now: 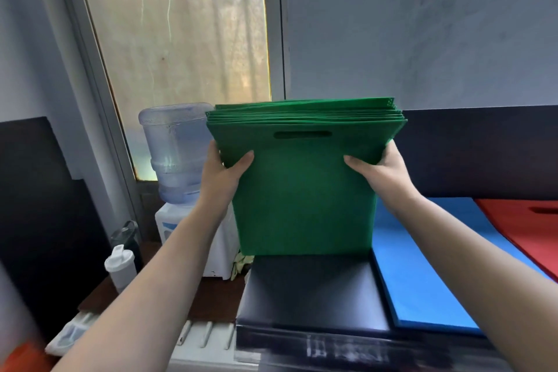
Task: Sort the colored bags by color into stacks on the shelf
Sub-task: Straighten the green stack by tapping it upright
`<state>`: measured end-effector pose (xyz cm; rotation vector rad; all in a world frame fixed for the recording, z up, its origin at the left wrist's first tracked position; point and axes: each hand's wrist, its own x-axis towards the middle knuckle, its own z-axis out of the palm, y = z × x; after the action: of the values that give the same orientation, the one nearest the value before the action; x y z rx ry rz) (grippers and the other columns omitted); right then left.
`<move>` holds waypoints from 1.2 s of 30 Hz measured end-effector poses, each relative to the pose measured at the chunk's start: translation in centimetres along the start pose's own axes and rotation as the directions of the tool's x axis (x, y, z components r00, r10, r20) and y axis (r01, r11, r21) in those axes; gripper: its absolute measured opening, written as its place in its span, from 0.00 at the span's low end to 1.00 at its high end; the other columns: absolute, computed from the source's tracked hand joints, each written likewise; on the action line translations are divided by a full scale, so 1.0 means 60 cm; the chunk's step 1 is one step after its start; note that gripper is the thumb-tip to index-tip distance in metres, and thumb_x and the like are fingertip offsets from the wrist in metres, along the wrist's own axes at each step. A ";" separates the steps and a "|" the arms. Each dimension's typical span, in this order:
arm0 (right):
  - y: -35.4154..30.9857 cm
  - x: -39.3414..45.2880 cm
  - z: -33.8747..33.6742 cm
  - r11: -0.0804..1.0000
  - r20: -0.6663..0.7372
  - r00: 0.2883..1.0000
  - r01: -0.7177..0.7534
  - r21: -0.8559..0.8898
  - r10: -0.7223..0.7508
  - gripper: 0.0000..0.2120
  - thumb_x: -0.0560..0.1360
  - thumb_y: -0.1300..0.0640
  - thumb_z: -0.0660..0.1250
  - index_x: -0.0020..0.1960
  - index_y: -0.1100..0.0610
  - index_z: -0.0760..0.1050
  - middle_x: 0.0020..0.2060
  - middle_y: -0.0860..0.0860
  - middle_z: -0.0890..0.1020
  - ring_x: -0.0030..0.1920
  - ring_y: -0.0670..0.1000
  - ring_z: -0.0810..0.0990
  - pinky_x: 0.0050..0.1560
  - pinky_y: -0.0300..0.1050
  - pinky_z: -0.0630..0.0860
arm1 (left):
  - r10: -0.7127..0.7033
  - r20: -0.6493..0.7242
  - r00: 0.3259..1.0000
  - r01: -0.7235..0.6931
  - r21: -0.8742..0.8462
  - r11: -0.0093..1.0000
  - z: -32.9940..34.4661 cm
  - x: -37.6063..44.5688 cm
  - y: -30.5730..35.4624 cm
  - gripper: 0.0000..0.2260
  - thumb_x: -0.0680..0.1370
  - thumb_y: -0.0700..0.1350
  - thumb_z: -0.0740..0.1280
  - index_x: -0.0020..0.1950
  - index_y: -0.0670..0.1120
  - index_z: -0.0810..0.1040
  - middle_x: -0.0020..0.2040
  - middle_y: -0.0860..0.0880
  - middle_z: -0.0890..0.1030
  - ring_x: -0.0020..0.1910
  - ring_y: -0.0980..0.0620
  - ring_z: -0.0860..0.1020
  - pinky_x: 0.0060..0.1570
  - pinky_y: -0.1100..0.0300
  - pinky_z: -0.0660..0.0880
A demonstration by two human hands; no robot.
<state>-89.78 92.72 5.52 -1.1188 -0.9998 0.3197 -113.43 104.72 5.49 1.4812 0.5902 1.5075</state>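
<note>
A thick stack of green bags (305,187) stands upright on its bottom edge on the black shelf top (314,293); the handle cut-out faces me near the top. My left hand (225,170) grips the stack's left edge, thumb on the front. My right hand (379,172) grips the right edge the same way. To the right a stack of blue bags (422,269) lies flat on the shelf. Beyond it at the right border lies a stack of red bags (525,226).
A water dispenser with a large clear bottle (176,151) stands left of the shelf below the window. A white shaker bottle (120,267) and a dark bottle sit on a brown surface lower left. A white radiator top (199,338) runs below. Something orange shows at the bottom-left corner.
</note>
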 end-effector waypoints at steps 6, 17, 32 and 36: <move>-0.044 0.016 0.016 0.995 -0.068 0.994 0.085 0.051 -0.082 0.18 0.70 0.64 0.72 0.50 0.43 0.73 0.49 0.41 0.82 0.50 0.42 0.82 0.51 0.41 0.78 | 0.169 -0.092 0.981 -0.161 0.095 0.982 0.024 0.001 0.044 0.16 0.74 0.43 0.71 0.59 0.52 0.73 0.54 0.55 0.79 0.55 0.55 0.78 0.55 0.58 0.75; -0.040 0.012 0.019 0.993 -0.012 0.997 -0.071 -0.094 0.070 0.16 0.73 0.64 0.69 0.55 0.47 0.72 0.48 0.42 0.80 0.50 0.45 0.80 0.49 0.41 0.75 | 0.012 -0.103 0.995 0.007 0.187 0.982 0.009 0.000 0.027 0.12 0.74 0.41 0.72 0.55 0.48 0.74 0.51 0.53 0.79 0.50 0.52 0.78 0.49 0.60 0.74; -0.088 0.004 0.005 0.878 0.044 0.952 0.296 -0.375 -0.302 0.50 0.69 0.68 0.73 0.76 0.45 0.44 0.72 0.52 0.63 0.71 0.48 0.62 0.66 0.41 0.60 | 0.022 -0.067 0.998 -0.011 0.168 0.986 0.008 -0.002 0.049 0.18 0.72 0.38 0.73 0.60 0.45 0.73 0.53 0.52 0.79 0.55 0.50 0.78 0.55 0.55 0.76; -0.110 0.008 -0.002 0.677 0.192 0.889 0.443 -0.588 -0.415 0.37 0.69 0.66 0.73 0.73 0.51 0.62 0.72 0.54 0.61 0.71 0.52 0.62 0.64 0.36 0.58 | 0.135 -0.067 0.989 -0.114 0.250 0.961 0.012 0.005 0.068 0.24 0.70 0.38 0.75 0.63 0.42 0.70 0.55 0.50 0.78 0.55 0.49 0.77 0.58 0.53 0.74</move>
<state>-91.06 90.00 11.43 -1.4144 -1.4280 -0.4156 -113.84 102.86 9.17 1.6758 0.7691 1.6465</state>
